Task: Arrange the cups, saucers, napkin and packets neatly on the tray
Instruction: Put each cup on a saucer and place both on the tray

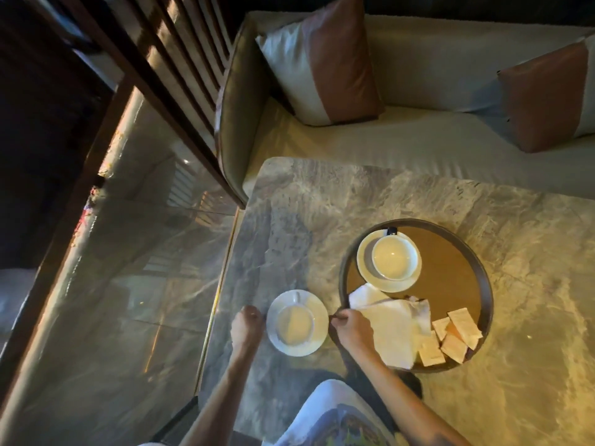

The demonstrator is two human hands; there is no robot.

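1. Cups, saucers, napkin and packets are split between the marble table (418,201) and the round dark-rimmed tray (487,304); a patterned garment is seen at the bottom edge, nearest the camera.
2. Left hand (246,326) is placed at the left rim of the near saucer (317,333), fingers curled; whether the rim is actually gripped cannot be told.
3. Right hand (352,326) is set at the right rim of the same saucer, fingertips pinched close together; contact cannot be confirmed; its wrist overlaps the napkin's edge.
4. Near cup (295,328) is seated upright on that saucer, on the table, just left of the tray.
5. White napkin (391,326) is laid on the tray's near side, its corner hanging over the rim.
6. Packets (450,338) are scattered, overlapping, just right of the napkin, inside the tray.
7. Far cup (394,257) is seated on the far saucer (365,268) at the tray's far left.
8. Sofa (354,146) with two cushions (318,59) is seen beyond the table.
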